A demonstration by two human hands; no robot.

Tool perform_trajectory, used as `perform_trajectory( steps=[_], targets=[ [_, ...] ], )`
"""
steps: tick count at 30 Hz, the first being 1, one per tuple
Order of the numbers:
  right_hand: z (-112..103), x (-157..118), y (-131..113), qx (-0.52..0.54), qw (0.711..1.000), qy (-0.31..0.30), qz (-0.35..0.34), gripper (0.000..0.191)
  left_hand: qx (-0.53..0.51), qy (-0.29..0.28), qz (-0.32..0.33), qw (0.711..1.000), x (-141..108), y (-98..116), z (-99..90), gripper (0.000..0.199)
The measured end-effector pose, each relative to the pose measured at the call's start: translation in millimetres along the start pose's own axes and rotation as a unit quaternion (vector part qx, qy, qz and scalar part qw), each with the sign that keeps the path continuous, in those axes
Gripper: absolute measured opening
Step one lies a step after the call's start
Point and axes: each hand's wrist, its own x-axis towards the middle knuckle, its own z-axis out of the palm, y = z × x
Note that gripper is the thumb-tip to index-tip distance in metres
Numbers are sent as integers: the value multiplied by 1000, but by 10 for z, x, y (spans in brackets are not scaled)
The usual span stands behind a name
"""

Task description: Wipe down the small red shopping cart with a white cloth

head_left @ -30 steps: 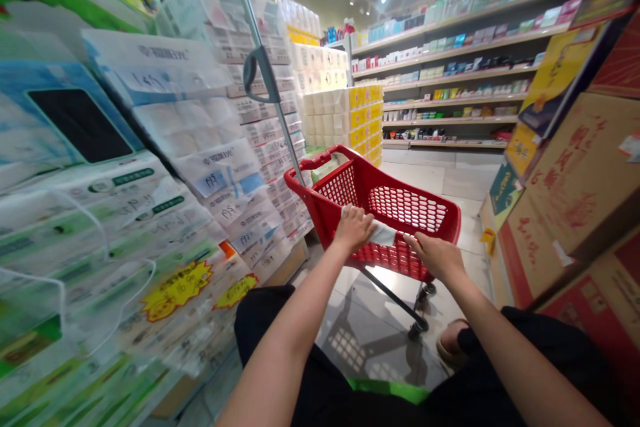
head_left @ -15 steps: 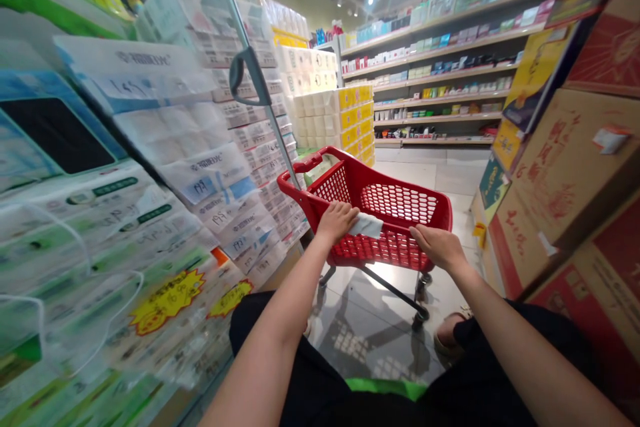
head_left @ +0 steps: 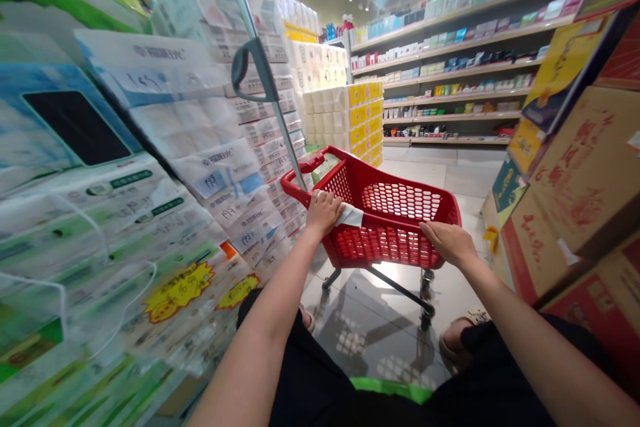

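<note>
A red plastic shopping cart (head_left: 385, 245) stands side-on in front of me, with a tall metal pole (head_left: 290, 140) and grey handle at its left end. On the near rim's left part, my left hand (head_left: 324, 212) presses a white cloth (head_left: 351, 215) with its fingers closed over it. My right hand (head_left: 450, 240) grips the same rim near the cart's right end, thumb on top. The fingers under the rim are hidden. The part of the basket that shows holds nothing.
Stacked paper packs (head_left: 225, 180) with yellow price tags rise close on the left, a phone (head_left: 77, 127) lying against them. Cardboard boxes (head_left: 575, 180) line the right. Stocked shelves (head_left: 450, 77) stand behind. My feet flank the cart's near side.
My left hand and the cloth have slid left along the rim. My right hand keeps its hold near the right end. The view has shifted slightly.
</note>
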Motion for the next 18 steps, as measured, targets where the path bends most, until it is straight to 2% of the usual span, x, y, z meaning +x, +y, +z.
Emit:
perform_trajectory(
  steps=[3, 6, 8, 11, 13, 15, 18],
  targets=[
    [6, 28, 5, -26, 999, 34, -2, 62, -22, 6, -11, 1000, -13, 252, 16, 34],
    [38, 30, -117, -20, 996, 86, 9, 57, -38, 11, -25, 999, 12, 570, 71, 35],
    [66, 24, -314, 0, 993, 122, -7, 55, -44, 13, -33, 998, 46, 774, 108, 35],
    [94, 48, -718, 44, 983, 156, -82, 54, -53, 3, -13, 999, 115, 993, 127, 34],
    [97, 102, -951, 84, 975, 163, -129, 55, -66, -13, 15, 998, 175, 1061, 108, 30],
    [96, 176, -1072, 121, 970, 158, -141, 59, -94, -31, 42, 994, 239, 1072, 62, 29],
    [108, 276, -1014, 130, 977, 127, -114, 62, -155, -29, 85, 984, 299, 1018, -44, 38]
  ],
)
